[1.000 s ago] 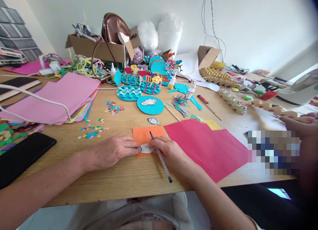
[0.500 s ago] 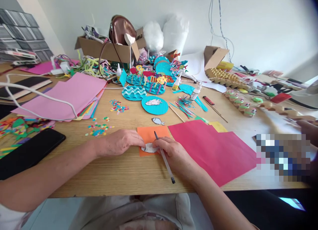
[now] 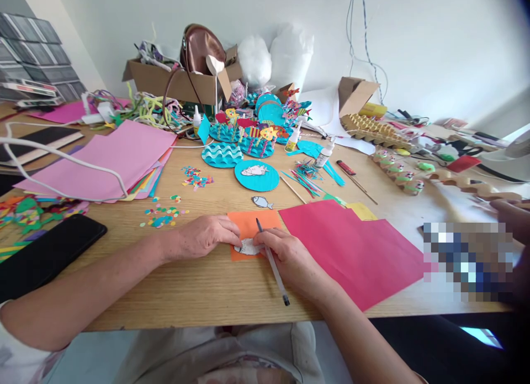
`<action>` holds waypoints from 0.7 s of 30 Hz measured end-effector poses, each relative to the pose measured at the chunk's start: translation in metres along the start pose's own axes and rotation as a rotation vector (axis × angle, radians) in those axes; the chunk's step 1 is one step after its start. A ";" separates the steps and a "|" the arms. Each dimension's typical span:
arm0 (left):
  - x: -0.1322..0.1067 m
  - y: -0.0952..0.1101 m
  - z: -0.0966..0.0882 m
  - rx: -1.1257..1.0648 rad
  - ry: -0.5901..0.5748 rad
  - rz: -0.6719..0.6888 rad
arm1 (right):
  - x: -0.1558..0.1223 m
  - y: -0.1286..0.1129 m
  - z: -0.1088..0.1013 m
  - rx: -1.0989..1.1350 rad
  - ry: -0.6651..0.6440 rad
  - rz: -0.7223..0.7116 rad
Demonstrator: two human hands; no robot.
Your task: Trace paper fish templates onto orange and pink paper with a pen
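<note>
A square of orange paper (image 3: 252, 221) lies near the table's front edge with a white paper fish cutout (image 3: 247, 246) on its lower part. My left hand (image 3: 207, 236) is closed at the fish's left end, fingertips pressing on it. At the other end my right hand (image 3: 290, 257) holds a pen (image 3: 276, 273) slanted between its fingers, and its fingertips also touch the fish, hiding that end. Just beyond the orange square is a grey fish cutout (image 3: 262, 202). Farther back, another fish drawing (image 3: 254, 171) rests on a blue disc (image 3: 256, 183).
Red paper sheets (image 3: 351, 246) lie to the right, pink sheets (image 3: 111, 157) and a black phone (image 3: 53, 251) to the left. Glue bottles (image 3: 325, 153), paper confetti (image 3: 163, 214) and blue sea decorations (image 3: 223, 155) sit farther back. Another person's hand (image 3: 511, 218) shows at the right edge.
The whole view has shifted slightly. Both hands stay at the fish on the orange paper, and the pen keeps nearly the same slant.
</note>
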State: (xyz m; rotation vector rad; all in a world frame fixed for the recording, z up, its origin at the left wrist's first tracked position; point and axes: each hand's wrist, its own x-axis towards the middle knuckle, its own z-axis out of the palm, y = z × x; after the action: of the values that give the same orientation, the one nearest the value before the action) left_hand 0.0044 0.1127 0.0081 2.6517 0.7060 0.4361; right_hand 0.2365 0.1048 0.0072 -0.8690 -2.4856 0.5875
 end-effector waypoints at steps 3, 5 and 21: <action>-0.001 0.002 -0.001 0.000 0.008 0.000 | 0.000 0.001 0.001 0.004 0.018 -0.004; -0.002 0.003 -0.002 0.008 0.005 -0.008 | 0.000 0.001 0.002 0.008 0.026 0.005; -0.007 0.008 0.005 0.127 -0.031 -0.001 | -0.005 0.008 -0.009 0.010 0.015 0.102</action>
State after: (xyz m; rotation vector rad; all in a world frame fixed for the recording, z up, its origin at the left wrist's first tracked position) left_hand 0.0033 0.1015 0.0055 2.7697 0.7486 0.3595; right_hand 0.2486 0.1092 0.0088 -0.9977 -2.4334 0.6249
